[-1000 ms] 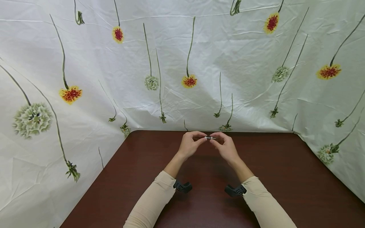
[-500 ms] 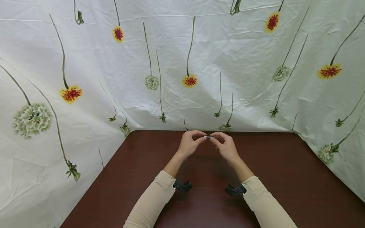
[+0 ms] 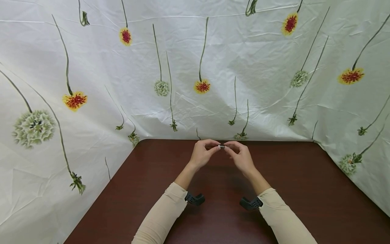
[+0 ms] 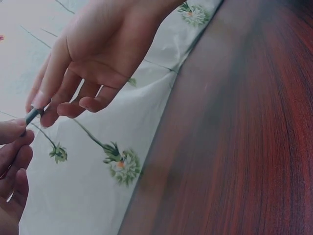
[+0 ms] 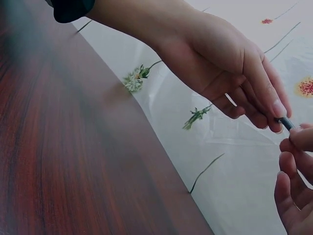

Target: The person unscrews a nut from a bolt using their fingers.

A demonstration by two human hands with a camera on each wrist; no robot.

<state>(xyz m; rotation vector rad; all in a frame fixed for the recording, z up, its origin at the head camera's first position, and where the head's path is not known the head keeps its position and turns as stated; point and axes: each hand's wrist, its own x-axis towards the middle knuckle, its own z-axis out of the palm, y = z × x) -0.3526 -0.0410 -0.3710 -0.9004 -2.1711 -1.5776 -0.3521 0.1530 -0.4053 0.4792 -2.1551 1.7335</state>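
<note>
In the head view a small, slim metal bolt (image 3: 222,146) is held level between both hands, above the far part of the table. My left hand (image 3: 201,154) pinches its left end between thumb and fingertips. From the other side, the thumb and fingertips of my right hand (image 3: 242,157) grip the right end. Up close in the right wrist view, the bolt's dark shank (image 5: 287,123) shows thread ridges between the two sets of fingertips. Only a short stretch of the shank (image 4: 31,116) shows in the left wrist view; both ends are covered by fingers.
The dark red-brown table (image 3: 222,217) extends under both forearms. A white cloth (image 3: 182,112) printed with flowers hangs behind it and along both sides. Black straps with dark mounts (image 3: 195,199) sit on both wrists, over beige sleeves (image 3: 164,213).
A second ago a pale ring showed on the bolt by the right fingertips, with the bolt's end past it. The right fingertips now cover that part. The arms have barely moved.
</note>
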